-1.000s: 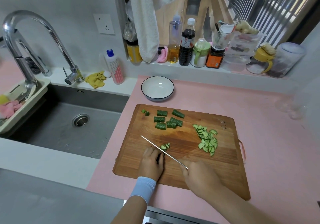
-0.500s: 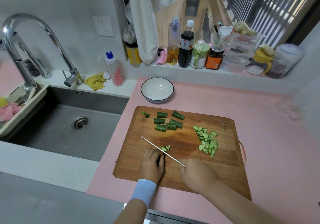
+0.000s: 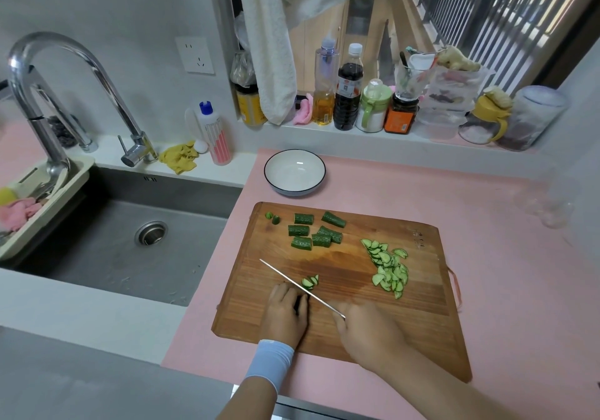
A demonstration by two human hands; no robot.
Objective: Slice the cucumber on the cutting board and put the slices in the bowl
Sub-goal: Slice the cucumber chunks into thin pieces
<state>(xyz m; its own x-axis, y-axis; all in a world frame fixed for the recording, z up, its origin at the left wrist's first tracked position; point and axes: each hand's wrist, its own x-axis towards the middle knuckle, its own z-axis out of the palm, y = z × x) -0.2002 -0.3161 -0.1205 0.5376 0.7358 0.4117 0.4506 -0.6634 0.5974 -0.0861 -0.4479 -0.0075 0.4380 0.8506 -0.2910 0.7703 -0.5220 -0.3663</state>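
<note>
Roughly midway, I'd say! The right hand point(image 3: 367, 335) is wrapped round the knife point(image 3: 292, 281), whose blade is low at the cutting board's point(image 3: 422, 322) lower centre. The left hand point(image 3: 285, 312), fingers curled, pins a cucumber piece point(image 3: 297, 303) beside the blade, with fresh slices point(image 3: 310, 281) just beyond. A pile of slices point(image 3: 389, 267) lies right of centre and uncut chunks point(image 3: 311, 233) wait along the board's top. The bowl point(image 3: 293, 189), on the worktop above, holds nothing yet.

A home kitchen: a steel sink point(image 3: 130, 241) with a curved tap point(image 3: 58, 72), sauce and oil bottles point(image 3: 347, 95) along the windowsill, a wooden cutting board point(image 3: 341, 290) on the pink surface point(image 3: 503, 257)
</note>
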